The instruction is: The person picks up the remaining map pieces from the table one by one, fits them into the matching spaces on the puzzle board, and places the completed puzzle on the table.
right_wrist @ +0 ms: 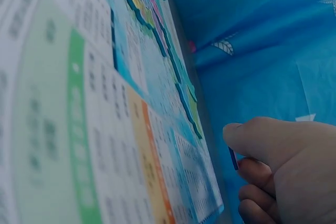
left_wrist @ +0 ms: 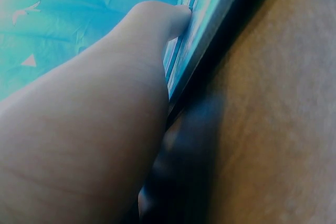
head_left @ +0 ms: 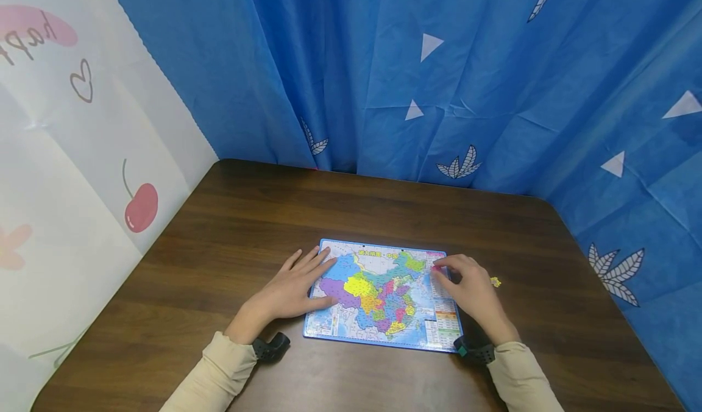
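A map puzzle board (head_left: 422, 290) with a blue rim and coloured regions lies on the table. My left hand (head_left: 293, 287) rests spread on its left side, the thumb (left_wrist: 176, 19) touching the surface. Over the board's upper right edge, my right hand (head_left: 473, 287) pinches a small pink puzzle piece (head_left: 436, 268) between thumb and fingers. Only the thin, dark edge of that piece (right_wrist: 233, 158) shows in the right wrist view, held apart from the board. Just right of the right hand, a small yellow puzzle piece (head_left: 495, 282) lies on the table.
The dark wooden table (head_left: 263, 205) extends around the board. A blue curtain (head_left: 340, 83) hangs along the back and right, and a white printed sheet (head_left: 99, 131) stands at the left. Dark straps (head_left: 270, 347) with small devices sit on both wrists.
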Available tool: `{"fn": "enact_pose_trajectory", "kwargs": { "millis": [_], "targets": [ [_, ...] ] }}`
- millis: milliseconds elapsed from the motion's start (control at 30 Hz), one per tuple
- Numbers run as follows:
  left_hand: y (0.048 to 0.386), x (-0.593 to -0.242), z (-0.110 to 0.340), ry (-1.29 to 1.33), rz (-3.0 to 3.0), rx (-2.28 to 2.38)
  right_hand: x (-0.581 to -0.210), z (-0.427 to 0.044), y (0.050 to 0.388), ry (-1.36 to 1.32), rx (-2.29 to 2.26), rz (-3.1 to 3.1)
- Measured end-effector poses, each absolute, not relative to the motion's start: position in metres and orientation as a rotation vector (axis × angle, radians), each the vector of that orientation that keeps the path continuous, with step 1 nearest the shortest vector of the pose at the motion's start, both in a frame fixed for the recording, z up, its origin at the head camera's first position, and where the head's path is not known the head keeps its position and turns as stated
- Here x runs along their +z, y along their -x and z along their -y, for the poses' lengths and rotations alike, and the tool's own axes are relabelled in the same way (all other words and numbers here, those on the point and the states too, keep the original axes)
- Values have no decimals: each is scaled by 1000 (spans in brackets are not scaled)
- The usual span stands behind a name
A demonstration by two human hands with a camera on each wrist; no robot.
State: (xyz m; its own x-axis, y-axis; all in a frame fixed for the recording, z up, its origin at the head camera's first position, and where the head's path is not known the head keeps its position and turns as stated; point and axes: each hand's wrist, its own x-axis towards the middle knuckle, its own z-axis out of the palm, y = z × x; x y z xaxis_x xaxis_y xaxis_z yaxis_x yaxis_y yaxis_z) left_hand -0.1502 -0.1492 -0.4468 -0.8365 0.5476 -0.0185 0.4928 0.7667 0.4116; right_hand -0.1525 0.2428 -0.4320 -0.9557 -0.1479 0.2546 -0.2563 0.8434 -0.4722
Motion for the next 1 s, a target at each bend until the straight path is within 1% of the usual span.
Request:
{"fn": "enact_pose_trajectory", "kwargs": {
  "millis": [333, 1000],
  "targets": [
    [150, -447, 149, -834, -2823, 600, -439, -228, 152, -482, 759, 2785],
    [150, -448, 149, -831, -2830, 588, -442, -207, 150, -631, 755, 2760]
  ]
}}
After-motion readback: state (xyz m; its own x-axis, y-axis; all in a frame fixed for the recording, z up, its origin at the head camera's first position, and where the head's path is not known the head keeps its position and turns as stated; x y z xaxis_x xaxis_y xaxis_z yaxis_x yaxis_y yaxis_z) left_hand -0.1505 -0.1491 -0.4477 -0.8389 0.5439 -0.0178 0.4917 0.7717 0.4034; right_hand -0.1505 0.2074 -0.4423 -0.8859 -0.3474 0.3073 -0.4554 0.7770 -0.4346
